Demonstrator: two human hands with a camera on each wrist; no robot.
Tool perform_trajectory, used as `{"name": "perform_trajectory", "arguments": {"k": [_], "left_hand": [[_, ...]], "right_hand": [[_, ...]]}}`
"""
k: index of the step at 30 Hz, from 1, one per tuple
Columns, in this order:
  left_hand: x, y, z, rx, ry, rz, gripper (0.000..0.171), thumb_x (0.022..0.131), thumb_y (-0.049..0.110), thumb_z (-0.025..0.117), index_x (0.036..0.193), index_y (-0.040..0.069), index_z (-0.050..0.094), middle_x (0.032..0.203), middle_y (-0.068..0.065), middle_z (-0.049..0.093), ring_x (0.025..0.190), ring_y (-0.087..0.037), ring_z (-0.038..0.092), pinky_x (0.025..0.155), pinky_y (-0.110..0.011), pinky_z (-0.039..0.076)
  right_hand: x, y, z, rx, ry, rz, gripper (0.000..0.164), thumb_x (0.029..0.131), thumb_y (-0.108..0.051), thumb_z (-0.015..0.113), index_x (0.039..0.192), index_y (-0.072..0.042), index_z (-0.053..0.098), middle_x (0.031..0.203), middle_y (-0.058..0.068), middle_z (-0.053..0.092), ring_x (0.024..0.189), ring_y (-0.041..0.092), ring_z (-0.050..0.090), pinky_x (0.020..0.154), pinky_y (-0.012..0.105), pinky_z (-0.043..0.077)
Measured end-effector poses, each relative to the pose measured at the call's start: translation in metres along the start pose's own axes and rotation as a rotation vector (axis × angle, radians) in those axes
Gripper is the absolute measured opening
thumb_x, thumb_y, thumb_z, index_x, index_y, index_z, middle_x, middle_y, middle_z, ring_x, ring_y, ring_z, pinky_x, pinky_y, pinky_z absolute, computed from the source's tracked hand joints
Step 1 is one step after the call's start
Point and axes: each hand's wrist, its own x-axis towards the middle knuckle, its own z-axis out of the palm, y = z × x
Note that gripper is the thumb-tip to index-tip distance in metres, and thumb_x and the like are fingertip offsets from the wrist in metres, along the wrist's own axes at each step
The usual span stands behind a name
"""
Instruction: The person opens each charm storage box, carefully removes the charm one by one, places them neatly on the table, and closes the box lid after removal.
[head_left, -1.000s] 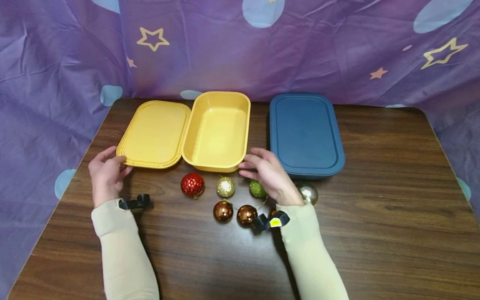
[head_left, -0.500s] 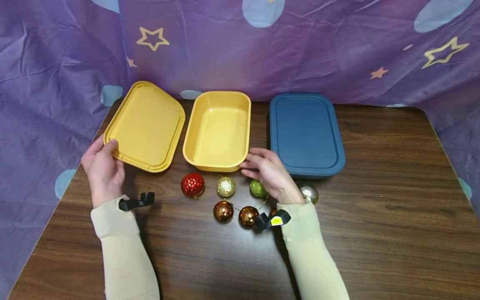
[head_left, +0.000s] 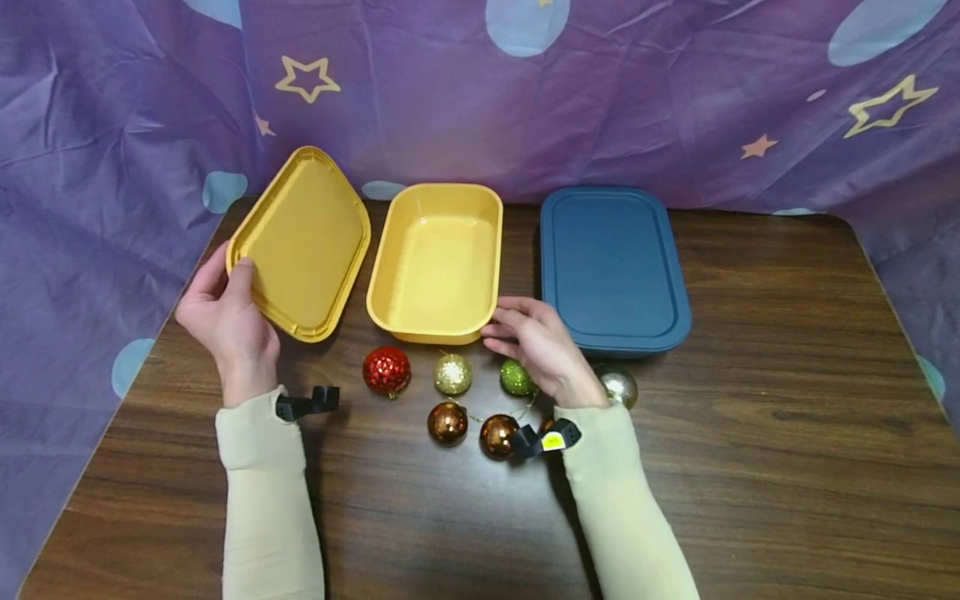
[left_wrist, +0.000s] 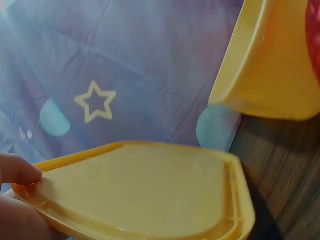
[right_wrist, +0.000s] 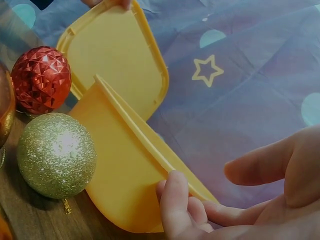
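Observation:
My left hand (head_left: 232, 329) pinches the yellow lid (head_left: 303, 246) at its near left corner, thumb on the inner face. Held up off the table, the lid slants with its left side higher. To its right sits the uncovered yellow container (head_left: 435, 271), nothing inside it. My right hand (head_left: 543, 346) rests its fingertips against the container's near right corner. In the right wrist view the thumb (right_wrist: 260, 165) stands away from the wall and fingers touch just at the rim. Partly behind this hand is a green glitter ball (head_left: 515, 377).
A blue lidded box (head_left: 615, 267) stands right of the yellow container. Before the containers lie a red ornament (head_left: 386, 371), a gold glitter ball (head_left: 452, 374), shiny brown balls (head_left: 447, 423) and a silver ball (head_left: 618, 387). A purple star-patterned cloth (head_left: 450, 108) hangs behind the table.
My left hand has lifted the yellow lid off the table, tilted it up on its left side and shifted slightly right. My right hand has stayed at the container's corner.

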Motion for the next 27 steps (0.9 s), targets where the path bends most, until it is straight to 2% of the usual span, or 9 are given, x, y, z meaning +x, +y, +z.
{"name": "perform_trajectory", "arguments": {"k": [5,14,18,27], "left_hand": [[-0.009,0.000,0.009,0.035,-0.005,0.070,0.025,0.079,-0.017,0.058,0.097,-0.007,0.073,0.087,-0.014,0.068,0.076,-0.021,0.063,0.066,-0.027,0.055],[-0.022,-0.001,0.019,0.114,-0.039,0.132,0.025,0.079,-0.014,0.060,0.097,-0.005,0.074,0.087,-0.011,0.068,0.077,-0.019,0.063,0.069,-0.026,0.053],[-0.027,-0.003,0.021,0.186,-0.071,0.196,0.024,0.079,-0.011,0.063,0.097,-0.002,0.075,0.084,-0.007,0.064,0.078,-0.017,0.061,0.071,-0.025,0.052],[-0.042,-0.008,0.030,0.284,-0.141,0.326,0.023,0.079,-0.012,0.062,0.099,-0.009,0.072,0.081,0.005,0.060,0.082,-0.009,0.057,0.074,-0.018,0.051]], "right_hand": [[0.000,-0.001,-0.001,0.007,-0.006,-0.007,0.042,0.100,-0.006,0.043,0.138,0.011,0.037,0.128,0.026,0.050,0.092,0.017,0.062,0.090,0.027,0.055],[-0.001,-0.001,0.000,0.011,-0.012,-0.003,0.041,0.100,-0.006,0.044,0.137,0.011,0.039,0.130,0.028,0.050,0.094,0.017,0.062,0.094,0.030,0.054],[-0.001,-0.002,0.001,0.014,-0.014,-0.002,0.041,0.100,-0.006,0.044,0.137,0.011,0.039,0.130,0.028,0.050,0.095,0.018,0.061,0.095,0.031,0.053],[0.000,-0.002,0.000,0.014,-0.011,0.003,0.042,0.100,-0.007,0.045,0.138,0.010,0.038,0.126,0.023,0.052,0.095,0.019,0.061,0.101,0.038,0.050]]}}
